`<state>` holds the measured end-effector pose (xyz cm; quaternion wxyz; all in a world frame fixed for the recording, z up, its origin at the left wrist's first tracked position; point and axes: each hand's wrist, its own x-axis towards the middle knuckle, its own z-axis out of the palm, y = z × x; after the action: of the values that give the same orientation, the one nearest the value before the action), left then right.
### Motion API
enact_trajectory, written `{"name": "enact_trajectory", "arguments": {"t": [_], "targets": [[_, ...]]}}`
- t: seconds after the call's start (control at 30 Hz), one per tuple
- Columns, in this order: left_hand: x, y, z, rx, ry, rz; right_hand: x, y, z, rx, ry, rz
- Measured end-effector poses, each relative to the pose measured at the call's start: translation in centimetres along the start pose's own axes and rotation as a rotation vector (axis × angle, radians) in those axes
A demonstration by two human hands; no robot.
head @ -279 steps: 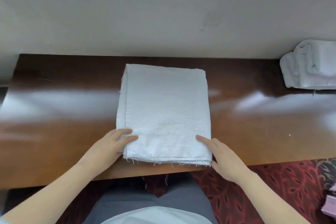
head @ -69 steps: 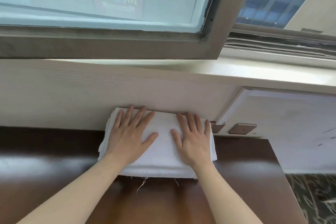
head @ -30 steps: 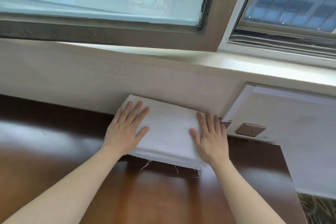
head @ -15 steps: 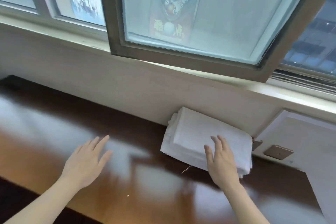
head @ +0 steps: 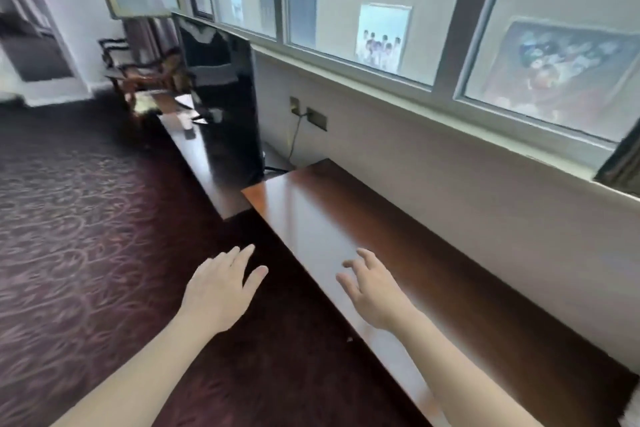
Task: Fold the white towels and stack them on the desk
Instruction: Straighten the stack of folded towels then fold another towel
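Fingers [head: 242, 255] hung released and empty, with a glossy brown wooden surface [head: 346, 204] beneath the right ones. The next towel likely needed pinching by its corners.

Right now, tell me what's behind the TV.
Wall sockets show there, with a cable hanging down from them. The TV covers where the cable ends.

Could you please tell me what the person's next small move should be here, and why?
Probably fetch an unfolded towel and lay it on the desk: the left hand, over the carpet, and the right hand, over the desk, are both open and empty, and no towel lies on the visible wood.
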<state>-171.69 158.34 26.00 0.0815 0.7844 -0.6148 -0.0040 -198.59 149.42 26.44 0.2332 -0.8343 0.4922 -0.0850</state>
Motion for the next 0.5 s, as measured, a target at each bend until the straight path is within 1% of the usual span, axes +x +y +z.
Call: {"name": "enact_trajectory", "arguments": {"t": [0.13,0.27,0.33,0.4,0.5], "targets": [[3.0,-9.0,-3.1,-0.005,0.077,-0.141,9.8,-9.7,2.4,-0.042,-0.066,-0.186],[7.2,-18.1,-3.8,0.02,0.128,-0.267,21.0,-17.3,5.7,-0.052,-0.04,-0.359],[10.5,-22.3,-4.6,0.067,0.111,-0.329,26.7,-20.7,7.6,-0.005,-0.046,-0.401],[14.5,-26.3,-5.7,0.046,0.093,-0.381,32.5,-24.3,9.5,0.037,-0.065,-0.438],[20.7,-31.6,-8.2,0.063,0.174,-0.374,39.9,-29.6,11.3,0.028,-0.064,-0.493]]}}
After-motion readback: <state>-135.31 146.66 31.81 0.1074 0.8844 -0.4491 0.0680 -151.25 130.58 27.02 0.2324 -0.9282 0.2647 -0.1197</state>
